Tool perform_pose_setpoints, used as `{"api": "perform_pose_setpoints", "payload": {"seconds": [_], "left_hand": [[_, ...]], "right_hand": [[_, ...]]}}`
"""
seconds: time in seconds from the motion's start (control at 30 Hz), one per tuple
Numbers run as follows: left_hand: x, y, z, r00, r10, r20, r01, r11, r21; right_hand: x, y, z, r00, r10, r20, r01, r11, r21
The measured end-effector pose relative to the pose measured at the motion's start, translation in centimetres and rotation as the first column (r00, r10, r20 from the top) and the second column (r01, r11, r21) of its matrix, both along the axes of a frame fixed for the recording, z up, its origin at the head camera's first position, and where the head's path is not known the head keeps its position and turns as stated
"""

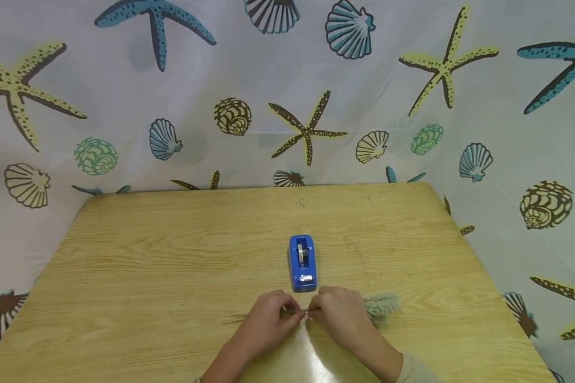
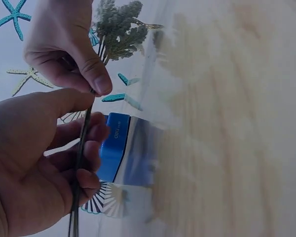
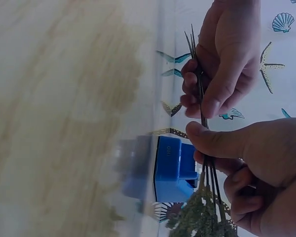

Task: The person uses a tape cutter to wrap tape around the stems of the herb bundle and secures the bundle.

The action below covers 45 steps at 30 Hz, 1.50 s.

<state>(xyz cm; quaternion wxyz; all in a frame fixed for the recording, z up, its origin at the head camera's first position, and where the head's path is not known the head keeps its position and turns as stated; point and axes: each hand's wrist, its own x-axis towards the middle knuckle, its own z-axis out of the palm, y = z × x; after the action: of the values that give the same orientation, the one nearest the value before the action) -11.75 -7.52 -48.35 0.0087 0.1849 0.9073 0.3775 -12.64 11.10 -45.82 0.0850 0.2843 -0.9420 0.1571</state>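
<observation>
A bunch of thin-stemmed sprigs with fluffy grey-green heads (image 1: pixel 382 305) lies crosswise between the two hands, heads to the right. My left hand (image 1: pixel 270 320) pinches the dark stems (image 2: pixel 84 148) between thumb and fingers, and their thin ends stick out to its left. Close beside it, my right hand (image 1: pixel 341 315) pinches the same stems nearer the heads, thumb on top in the right wrist view. The two thumbs are only a short gap apart. In the right wrist view the sprig heads (image 3: pixel 200 217) hang below the right hand.
Just beyond the hands stands a blue tape dispenser (image 1: pixel 302 264) with a roll of tape (image 1: pixel 301 254) in it, its cutter end toward me. Everything is on a wood-grain table (image 1: pixel 172 255). A white cloth printed with starfish and shells (image 1: pixel 196 133) surrounds the back and sides.
</observation>
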Motion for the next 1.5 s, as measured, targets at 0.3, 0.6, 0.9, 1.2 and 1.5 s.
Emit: {"api": "perform_pose_setpoints", "payload": {"seconds": [0.3, 0.6, 0.9, 1.2, 1.5], "left_hand": [[-0.3, -0.4, 0.3, 0.999, -0.021, -0.038, 0.021, 1.0, -0.004], [-0.5, -0.8, 0.4, 0.993, -0.022, -0.116, 0.019, 0.999, -0.026], [-0.9, -1.5, 0.4, 0.998, -0.032, -0.056, 0.029, 0.998, -0.06], [-1.4, -2.5, 0.4, 0.989, -0.1, -0.112, 0.085, 0.988, -0.13], [-1.7, -2.5, 0.3, 0.98, -0.065, -0.186, 0.054, 0.997, -0.062]], "right_hand": [[-0.6, 0.0, -0.4, 1.0, 0.004, -0.015, -0.005, 1.0, -0.01], [-1.2, 0.3, 0.2, 0.991, 0.131, 0.004, -0.129, 0.978, 0.167], [-1.3, 0.4, -0.6, 0.993, 0.099, -0.072, -0.088, 0.986, 0.141], [-1.8, 0.9, -0.8, 0.999, 0.039, 0.001, -0.039, 0.998, 0.042], [-2.7, 1.6, -0.7, 0.946, 0.05, 0.32, -0.02, 0.995, -0.095]]}}
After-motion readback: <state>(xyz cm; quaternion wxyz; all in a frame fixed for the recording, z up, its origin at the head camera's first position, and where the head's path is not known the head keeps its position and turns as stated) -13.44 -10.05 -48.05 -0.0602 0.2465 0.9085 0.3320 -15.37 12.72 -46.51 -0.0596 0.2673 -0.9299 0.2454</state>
